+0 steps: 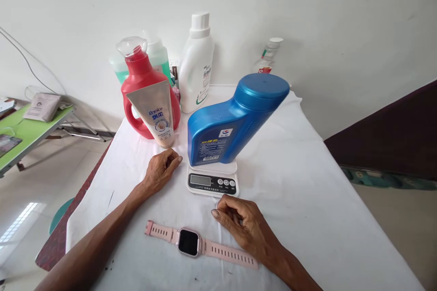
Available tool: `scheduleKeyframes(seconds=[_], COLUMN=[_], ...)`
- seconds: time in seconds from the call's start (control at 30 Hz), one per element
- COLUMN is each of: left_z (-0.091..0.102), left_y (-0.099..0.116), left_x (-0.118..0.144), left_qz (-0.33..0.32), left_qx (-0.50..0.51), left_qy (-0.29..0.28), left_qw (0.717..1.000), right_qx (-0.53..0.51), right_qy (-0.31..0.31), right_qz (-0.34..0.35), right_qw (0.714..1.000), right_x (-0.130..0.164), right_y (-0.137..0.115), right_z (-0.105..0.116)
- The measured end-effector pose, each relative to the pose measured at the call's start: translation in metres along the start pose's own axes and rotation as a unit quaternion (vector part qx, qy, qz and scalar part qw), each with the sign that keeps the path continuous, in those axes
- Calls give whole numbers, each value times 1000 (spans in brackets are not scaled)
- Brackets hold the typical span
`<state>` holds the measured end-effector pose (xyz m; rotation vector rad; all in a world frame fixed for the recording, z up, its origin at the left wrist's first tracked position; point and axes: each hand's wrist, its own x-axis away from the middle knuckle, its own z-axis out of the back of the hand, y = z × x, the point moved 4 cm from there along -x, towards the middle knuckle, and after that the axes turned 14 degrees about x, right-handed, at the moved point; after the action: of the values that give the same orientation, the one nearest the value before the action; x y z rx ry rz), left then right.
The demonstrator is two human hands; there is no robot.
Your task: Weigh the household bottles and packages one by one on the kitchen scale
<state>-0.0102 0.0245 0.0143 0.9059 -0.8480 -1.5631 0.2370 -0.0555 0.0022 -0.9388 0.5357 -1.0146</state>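
A blue bottle (218, 132) with a wide blue cap stands on a small white kitchen scale (213, 183), whose display looks blank. To the left of the scale, my left hand (162, 169) rests on the cloth with its fingers curled in, just below a beige Rejoice tube (156, 111) that stands on its cap. My right hand (244, 225) is loosely closed at the scale's front right corner, nothing visible in its fingers. A pink-strapped smartwatch (189, 242) lies flat in front of me, the end of its strap beside my right wrist.
Behind the tube stands a red jug (143, 70) with a clear cap, near bottles of green liquid (159, 57). A white detergent bottle (197, 66) and a clear bottle (268, 57) stand near the wall. White cloth (290, 182) covers the table. A green table (30, 132) is at left.
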Motion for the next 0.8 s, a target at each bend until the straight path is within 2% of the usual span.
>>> scheduleKeyframes(seconds=[0.6, 0.7, 0.8], left_z=[-2, -1, 7], left_y=[-4, -3, 12], left_x=[2, 3, 6], left_qz=[-13, -6, -4], left_qx=[-31, 16, 95], left_qy=[-13, -5, 6], left_qw=[999, 1000, 995], right_qx=[16, 21, 27], right_qy=[-3, -3, 0], right_qz=[-13, -15, -12], right_qw=[1000, 1000, 1000], right_x=[2, 1, 1], right_y=[2, 1, -1], right_z=[-2, -2, -2])
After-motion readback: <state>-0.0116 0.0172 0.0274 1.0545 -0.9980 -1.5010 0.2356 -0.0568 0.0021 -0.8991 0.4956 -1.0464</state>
